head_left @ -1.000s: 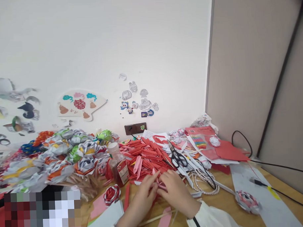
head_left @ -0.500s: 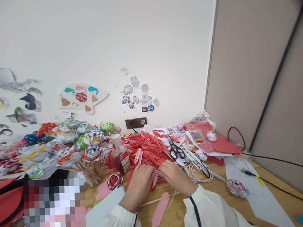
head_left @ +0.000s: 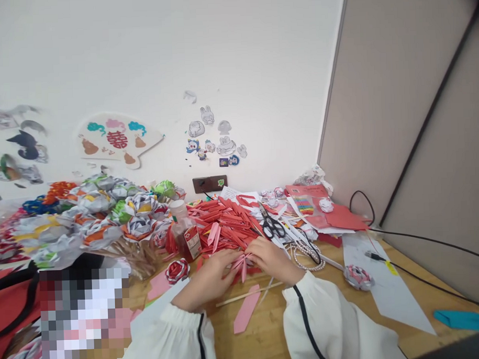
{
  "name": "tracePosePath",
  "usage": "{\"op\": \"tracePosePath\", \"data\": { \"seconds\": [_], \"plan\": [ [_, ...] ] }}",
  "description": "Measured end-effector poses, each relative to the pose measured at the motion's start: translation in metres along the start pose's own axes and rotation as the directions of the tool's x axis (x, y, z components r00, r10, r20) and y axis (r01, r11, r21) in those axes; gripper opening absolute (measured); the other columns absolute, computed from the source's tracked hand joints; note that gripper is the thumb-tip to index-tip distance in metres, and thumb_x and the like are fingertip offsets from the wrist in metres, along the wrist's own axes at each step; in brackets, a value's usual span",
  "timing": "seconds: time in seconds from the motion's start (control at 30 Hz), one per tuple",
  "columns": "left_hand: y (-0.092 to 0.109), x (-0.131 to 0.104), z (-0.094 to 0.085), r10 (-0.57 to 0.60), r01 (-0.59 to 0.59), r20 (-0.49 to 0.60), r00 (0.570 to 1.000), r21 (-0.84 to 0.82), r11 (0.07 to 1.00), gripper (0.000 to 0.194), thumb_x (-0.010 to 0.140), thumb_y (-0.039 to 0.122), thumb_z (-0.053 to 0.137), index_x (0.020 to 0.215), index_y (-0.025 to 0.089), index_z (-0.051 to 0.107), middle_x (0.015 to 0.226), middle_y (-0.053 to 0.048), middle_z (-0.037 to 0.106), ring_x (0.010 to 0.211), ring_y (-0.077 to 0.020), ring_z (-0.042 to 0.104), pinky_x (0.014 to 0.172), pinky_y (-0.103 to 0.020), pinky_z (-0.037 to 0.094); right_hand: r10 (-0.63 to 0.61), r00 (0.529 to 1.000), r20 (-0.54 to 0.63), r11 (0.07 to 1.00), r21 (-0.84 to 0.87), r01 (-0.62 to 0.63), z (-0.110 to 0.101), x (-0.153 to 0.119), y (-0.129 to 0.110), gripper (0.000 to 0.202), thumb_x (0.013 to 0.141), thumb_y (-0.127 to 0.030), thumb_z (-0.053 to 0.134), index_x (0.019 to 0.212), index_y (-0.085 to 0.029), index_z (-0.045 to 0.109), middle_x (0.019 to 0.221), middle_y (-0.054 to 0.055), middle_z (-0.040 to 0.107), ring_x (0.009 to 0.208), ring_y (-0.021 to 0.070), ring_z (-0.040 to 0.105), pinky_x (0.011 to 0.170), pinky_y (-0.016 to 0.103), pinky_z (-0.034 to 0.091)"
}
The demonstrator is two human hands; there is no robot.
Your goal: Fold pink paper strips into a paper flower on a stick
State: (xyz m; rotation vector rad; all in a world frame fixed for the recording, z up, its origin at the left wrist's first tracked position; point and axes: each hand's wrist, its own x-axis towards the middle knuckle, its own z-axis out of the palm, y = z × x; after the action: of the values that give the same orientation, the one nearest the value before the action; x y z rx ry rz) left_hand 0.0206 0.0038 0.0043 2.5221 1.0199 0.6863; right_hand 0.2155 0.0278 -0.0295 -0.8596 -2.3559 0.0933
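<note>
My left hand (head_left: 213,276) and my right hand (head_left: 271,258) meet at the front of a pile of folded red paper strips (head_left: 229,219). Between them is a folded pink paper piece (head_left: 243,266), pinched by the fingers of both. Below the hands a flat pink paper strip (head_left: 247,309) lies on the wooden table (head_left: 264,346), with a thin wooden stick (head_left: 238,297) across its upper end. Black-handled scissors (head_left: 273,228) rest just beyond my right hand. A glue bottle (head_left: 182,236) stands behind my left hand.
Many paper flowers (head_left: 95,216) are bunched at the left. A red-and-white rose (head_left: 177,271) lies beside my left hand. White beads (head_left: 305,256), a grey-pink flower (head_left: 358,277) and a black cable (head_left: 416,278) lie at the right. The white wall (head_left: 259,69) rises behind.
The view has shifted, so the scene sits slightly higher and further left. The pink piece between my hands now shows more plainly, with its layers spread. Blue paper has come further into view at the right.
</note>
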Motion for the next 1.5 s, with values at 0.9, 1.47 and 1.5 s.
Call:
{"op": "tracePosePath", "data": {
  "seconds": [0.9,1.47,1.5],
  "plan": [
    [0.002,0.0,0.025,0.051,0.136,-0.362,0.931,0.472,0.871,0.022,0.085,0.016,0.038,0.069,0.017,0.054,0.066,-0.003,0.057,0.068,-0.018,0.05,0.068,-0.031,0.034,0.204,0.94,-0.272,0.975,-0.034,-0.222,0.019,-0.002,-0.027,0.023,0.09,-0.019,0.04,0.069,-0.018,0.05,0.072,0.003,0.053,0.072,0.0178,0.047,0.065,0.029,0.037],
    [0.0,0.001,0.018,0.175,-0.073,-0.163,0.971,0.495,0.866,0.015,0.078,0.017,0.049,0.088,0.019,0.06,0.083,-0.005,0.063,0.083,-0.0206,0.05,0.081,-0.038,0.031,-0.08,0.997,0.013,0.934,-0.348,0.08,0.003,0.0,-0.015,0.009,0.085,-0.022,0.052,0.078,-0.017,0.056,0.078,0.002,0.059,0.082,0.0174,0.047,0.092,0.038,0.028],
    [-0.001,0.002,0.017,0.178,-0.087,-0.145,0.973,0.484,0.871,0.014,0.076,0.017,0.051,0.086,0.019,0.06,0.083,-0.004,0.063,0.084,-0.0206,0.05,0.081,-0.038,0.031,-0.105,0.994,0.028,0.936,-0.335,0.109,0.003,0.0,-0.013,0.011,0.086,-0.021,0.05,0.077,-0.017,0.055,0.077,0.002,0.059,0.081,0.0165,0.047,0.092,0.037,0.029]
  ]
}}
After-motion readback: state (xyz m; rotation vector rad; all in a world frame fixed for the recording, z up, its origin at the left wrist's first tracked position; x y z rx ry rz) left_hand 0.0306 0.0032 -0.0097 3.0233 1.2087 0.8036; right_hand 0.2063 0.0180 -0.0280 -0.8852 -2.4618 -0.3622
